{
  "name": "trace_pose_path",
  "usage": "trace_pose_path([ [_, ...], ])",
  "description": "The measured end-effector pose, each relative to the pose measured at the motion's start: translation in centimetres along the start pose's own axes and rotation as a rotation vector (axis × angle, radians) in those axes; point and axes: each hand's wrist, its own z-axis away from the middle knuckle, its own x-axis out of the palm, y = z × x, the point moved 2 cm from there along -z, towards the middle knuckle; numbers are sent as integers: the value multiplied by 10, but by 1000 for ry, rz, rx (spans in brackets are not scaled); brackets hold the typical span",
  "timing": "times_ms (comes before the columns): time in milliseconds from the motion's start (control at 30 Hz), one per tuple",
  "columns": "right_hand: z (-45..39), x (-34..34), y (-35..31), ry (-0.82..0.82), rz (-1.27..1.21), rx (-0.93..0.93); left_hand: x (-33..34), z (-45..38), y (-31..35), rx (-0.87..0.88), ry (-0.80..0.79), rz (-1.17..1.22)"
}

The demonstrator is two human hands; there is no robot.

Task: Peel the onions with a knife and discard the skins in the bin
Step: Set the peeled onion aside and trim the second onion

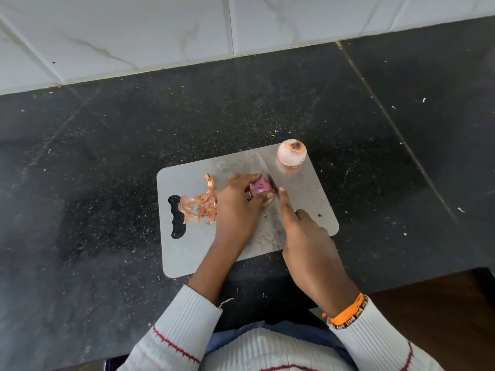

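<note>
Onion [260, 186] under the knife [269, 175] on the board [187, 250]
Left hand [235, 207] pinches the onion; right hand [308, 236] grips the knife, forefinger straight along its spine.

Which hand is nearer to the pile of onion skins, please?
The left hand: it sits right beside the onion skins. The right hand is further right, holding the knife.

Free room and obstructions on the cutting board

The board [316, 210] has bare surface along its right and near-left edges. The skin pile [199, 204] blocks the left middle, the peeled onion [291, 156] the far right corner. Both hands, left hand [235, 207] and right hand [308, 236], the held onion [261, 186] and the knife blade [265, 167] fill the centre. The dark counter [107, 156] surrounds the board; the tiled wall [134, 36] closes off the far side.
</note>
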Motion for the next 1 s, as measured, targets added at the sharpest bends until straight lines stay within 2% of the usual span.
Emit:
trace_pose_path([
  [333,-2,-1,-2,13,-25,-30,2,0,-1,-44,32,7],
  [400,-13,0,6,-8,-241,-5,2,-1,-2,-62,22,31],
  [567,-26,4,24,-225,-1197,310,-1,-4,-7,-97,20,40],
  [667,-26,6,26,-295,-1538,382,-1,-4,-9,-51,23,11],
  [767,-27,7,29,-358,-1640,453,-2,-4,-10,-49,-3,14],
  [1000,-26,12,32,-371,-1633,480,-3,3,-14,-15,-39,26],
])
